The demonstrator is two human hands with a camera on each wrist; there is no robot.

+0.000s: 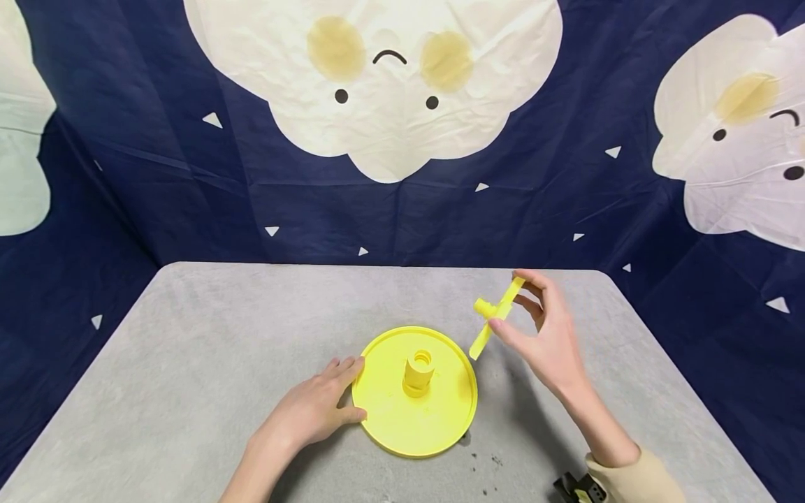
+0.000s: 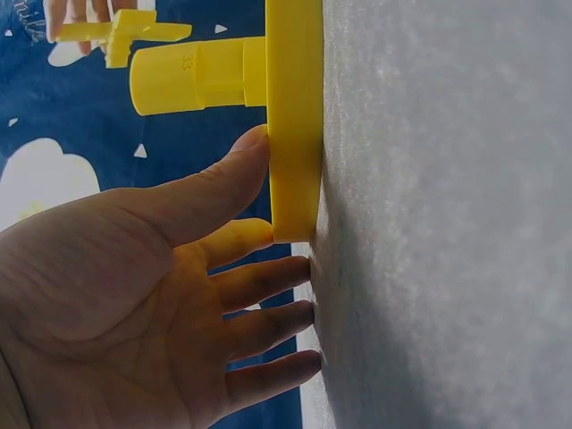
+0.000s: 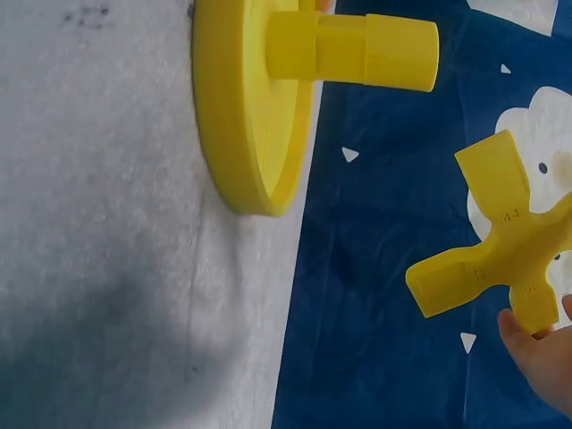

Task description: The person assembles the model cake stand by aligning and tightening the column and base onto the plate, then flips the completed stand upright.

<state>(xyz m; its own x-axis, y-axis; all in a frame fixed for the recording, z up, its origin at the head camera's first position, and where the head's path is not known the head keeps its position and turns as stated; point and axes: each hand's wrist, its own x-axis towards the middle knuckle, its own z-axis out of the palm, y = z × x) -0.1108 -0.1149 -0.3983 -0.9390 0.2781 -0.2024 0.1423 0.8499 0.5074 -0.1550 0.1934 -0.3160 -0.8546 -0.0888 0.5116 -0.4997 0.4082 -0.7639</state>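
The left hand [image 1: 316, 405] comes in from the near left and rests against the left edge of a yellow disc [image 1: 443, 416], thumb and forefinger spread along the rim. Its fingers are straight and it clasps nothing; in the left wrist view the other three fingertips reach down to the grey table [image 1: 220, 335].

The right hand [image 1: 548, 339] is raised over the table, to the right of the disc and slightly farther away. Its forearm slants in from the near right, out of a beige sleeve [image 1: 638, 482]. Thumb and fingers pinch a yellow cross-shaped piece [image 1: 501, 311], held tilted in the air just beyond the disc's far right edge and apart from it.

Counting: two hands, one disc, one cross-shaped piece. The disc lies flat on the table, with one upright hollow post [image 1: 418, 375] at its middle. The cross has four arms, and one short stub [image 1: 483, 307] juts left from it. One black device [image 1: 580, 489] sits by the right sleeve. Several dark specks [image 1: 497, 460] mark the table, near and right of the disc. Three white clouds [image 1: 390, 133] show on the navy backdrop [image 1: 377, 216] in the head view.
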